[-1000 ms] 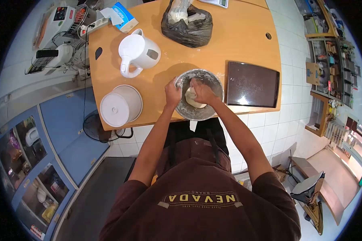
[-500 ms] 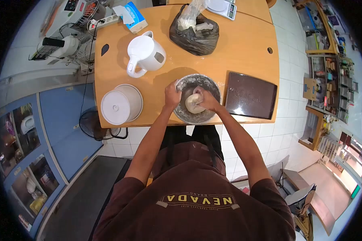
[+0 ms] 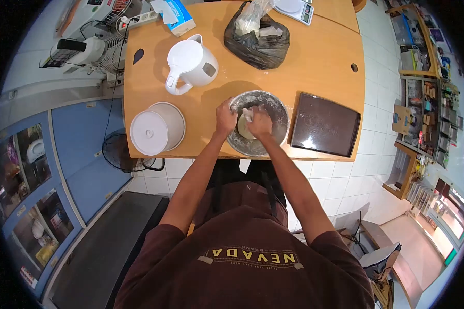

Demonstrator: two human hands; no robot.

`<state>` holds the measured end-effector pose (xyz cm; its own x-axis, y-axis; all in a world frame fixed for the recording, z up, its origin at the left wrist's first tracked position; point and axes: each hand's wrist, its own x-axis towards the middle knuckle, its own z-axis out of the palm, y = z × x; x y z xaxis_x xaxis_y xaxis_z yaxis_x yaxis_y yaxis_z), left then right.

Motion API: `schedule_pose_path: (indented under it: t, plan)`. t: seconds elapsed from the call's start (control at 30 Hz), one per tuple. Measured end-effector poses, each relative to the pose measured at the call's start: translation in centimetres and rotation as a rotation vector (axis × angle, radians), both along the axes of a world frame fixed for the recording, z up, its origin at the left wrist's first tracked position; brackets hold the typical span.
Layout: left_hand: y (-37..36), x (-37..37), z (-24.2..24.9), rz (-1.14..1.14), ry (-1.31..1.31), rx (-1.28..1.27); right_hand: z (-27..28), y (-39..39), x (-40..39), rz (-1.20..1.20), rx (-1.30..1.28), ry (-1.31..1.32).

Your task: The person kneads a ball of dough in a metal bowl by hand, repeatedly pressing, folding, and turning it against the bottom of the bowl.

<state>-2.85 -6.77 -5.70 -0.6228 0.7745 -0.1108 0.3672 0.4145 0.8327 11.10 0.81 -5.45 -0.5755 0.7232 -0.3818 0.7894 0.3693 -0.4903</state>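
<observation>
A floury metal mixing bowl (image 3: 278,114) stands at the front edge of the wooden table. Its left rim is in the grip of my left hand (image 3: 225,119), fingers curled over the edge. Down inside the bowl, my right hand (image 3: 259,122) presses onto a pale lump of dough (image 3: 244,129), its whitened fingers curled into it. Part of the dough is hidden beneath that hand.
Left of the bowl are a white lidded container (image 3: 150,133) and a white electric kettle (image 3: 189,62). A dark baking tray (image 3: 326,125) lies to the right. Behind are a black plastic bag (image 3: 265,51), a kitchen scale (image 3: 295,10) and a tissue box (image 3: 179,19).
My right hand has shifted from gripping the dough's right side to lying over its top. Less of the dough shows. My left hand keeps its hold on the rim; the view has shifted slightly.
</observation>
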Motion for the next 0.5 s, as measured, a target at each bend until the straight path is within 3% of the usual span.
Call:
schedule_pose_path:
  t: [0.1, 0.2, 0.3, 0.5]
  plan:
    - [0.3, 0.1, 0.3, 0.014, -0.036, -0.027, 1.0, -3.5, -1.3, 0.085, 0.25, 0.062]
    - [0.1, 0.0, 0.2, 0.006, -0.036, -0.041, 4.5, -5.3, -1.9, 0.181, 0.245, 0.008]
    - [0.2, 0.0, 0.4, -0.008, -0.054, -0.036, 4.1, -6.6, -1.6, 0.283, 0.233, -0.115]
    - [-0.1, 0.1, -0.1, -0.064, -0.039, 0.07, 1.1, -4.5, -0.9, 0.18, 0.206, 0.009]
